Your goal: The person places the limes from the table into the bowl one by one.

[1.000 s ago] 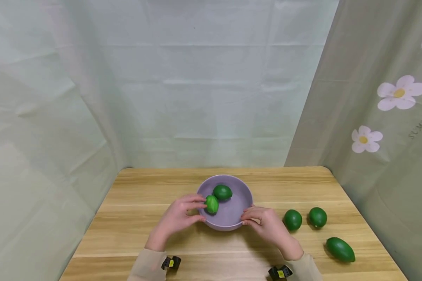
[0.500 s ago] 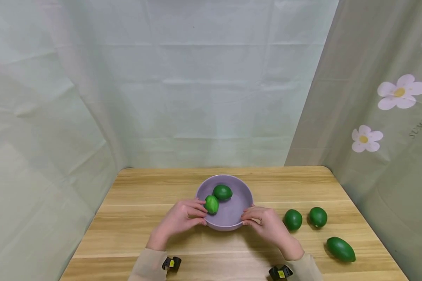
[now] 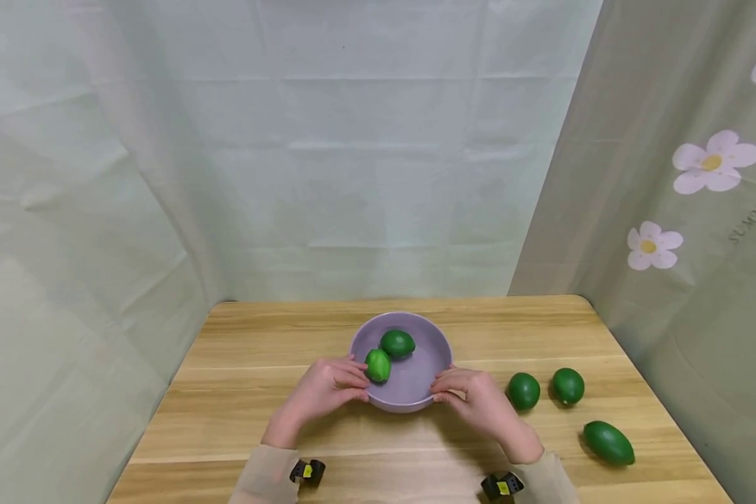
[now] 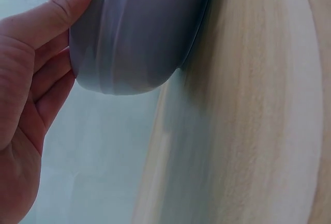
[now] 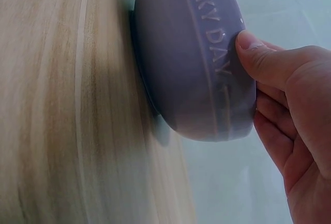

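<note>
A lilac bowl (image 3: 416, 381) with raised lettering on its outer wall stands upright on the wooden table, near the middle in the head view. Inside it, a dark green lime-like fruit (image 3: 397, 343) lies against a brighter green, ridged fruit (image 3: 378, 365). My left hand (image 3: 327, 388) pinches the bowl's left rim, thumb outside, its fingertips beside the brighter fruit. On the opposite side my right hand (image 3: 475, 400) pinches the rim too, and its thumb presses the outer wall below the lettering in the right wrist view. Both wrist views show the bowl's side but not its contents.
To the right of the bowl lie two round dark green fruits, one nearer (image 3: 523, 391) and one farther right (image 3: 568, 386). A longer dark green fruit (image 3: 608, 443) lies closer to the front right. Pale curtains (image 3: 378, 175) hang behind the table (image 3: 258, 329).
The left hand's fingers have come down and drawn in onto the bowl's rim. The right hand keeps its grip. The bowl and fruits look unmoved apart from a slight shift of the view.
</note>
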`<move>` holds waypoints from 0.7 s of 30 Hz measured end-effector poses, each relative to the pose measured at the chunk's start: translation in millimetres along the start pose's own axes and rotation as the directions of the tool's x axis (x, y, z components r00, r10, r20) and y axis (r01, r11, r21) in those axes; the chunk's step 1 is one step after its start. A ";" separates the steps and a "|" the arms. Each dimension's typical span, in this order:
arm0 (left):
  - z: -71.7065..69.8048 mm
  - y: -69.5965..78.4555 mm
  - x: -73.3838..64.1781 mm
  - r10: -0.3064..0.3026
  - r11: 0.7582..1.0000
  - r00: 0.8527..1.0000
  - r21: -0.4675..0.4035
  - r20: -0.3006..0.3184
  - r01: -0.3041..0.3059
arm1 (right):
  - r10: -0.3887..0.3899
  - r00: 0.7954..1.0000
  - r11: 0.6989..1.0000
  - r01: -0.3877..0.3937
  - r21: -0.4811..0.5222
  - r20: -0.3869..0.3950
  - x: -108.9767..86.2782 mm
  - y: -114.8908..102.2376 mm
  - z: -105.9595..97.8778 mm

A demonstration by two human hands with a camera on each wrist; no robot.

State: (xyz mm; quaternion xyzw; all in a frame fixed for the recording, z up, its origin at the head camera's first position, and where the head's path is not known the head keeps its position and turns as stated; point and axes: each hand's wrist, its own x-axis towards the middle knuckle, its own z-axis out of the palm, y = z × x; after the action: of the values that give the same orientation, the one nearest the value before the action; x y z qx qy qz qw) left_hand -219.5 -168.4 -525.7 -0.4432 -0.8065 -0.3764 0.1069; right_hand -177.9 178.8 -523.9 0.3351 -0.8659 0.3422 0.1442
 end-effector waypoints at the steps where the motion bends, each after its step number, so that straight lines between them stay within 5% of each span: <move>1: -0.1 0.4 0.4 -0.009 1.000 1.000 -0.007 -0.001 0.009 | -0.006 1.000 1.000 0.006 -0.005 -0.002 0.4 0.1 0.0; 14: -2.8 2.2 0.4 -0.122 0.992 0.993 -0.044 0.005 0.122 | -0.005 0.996 0.999 0.008 -0.035 0.087 0.5 -7.0 -6.9; 21: -2.5 4.2 0.7 -0.131 0.991 0.991 -0.037 0.007 0.132 | -0.081 0.989 0.992 0.092 -0.083 0.120 -7.7 -12.1 -16.4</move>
State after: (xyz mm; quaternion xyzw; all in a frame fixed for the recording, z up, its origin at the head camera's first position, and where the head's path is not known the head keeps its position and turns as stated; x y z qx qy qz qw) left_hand -217.0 -168.3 -521.5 -0.3919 -0.8269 -0.3968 0.0716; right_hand -163.7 187.3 -509.7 0.3851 -0.8718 0.2767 0.1228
